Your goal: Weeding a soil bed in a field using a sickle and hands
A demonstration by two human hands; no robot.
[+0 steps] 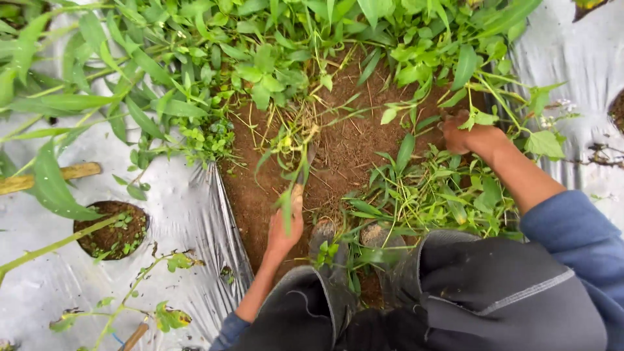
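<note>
My left hand (284, 229) is shut on the pale wooden handle of a small hand tool (298, 194). Its blade runs up into a clump of weeds (292, 140) on the brown soil strip (344, 149). My right hand (467, 134) reaches to the far right of the strip, fingers closed on a bunch of green weed stems (478, 117) at the edge of the plastic. Leaves hide part of its fingers. My knees in dark trousers fill the bottom of the view.
Silver plastic mulch covers the bed on the left (188, 214) and on the right (578, 58). A planting hole with soil (110, 231) and a bamboo stake (52, 177) lie left. Loose pulled weeds (429, 195) lie over my muddy boots (323, 233). Dense weeds (260, 45) stand ahead.
</note>
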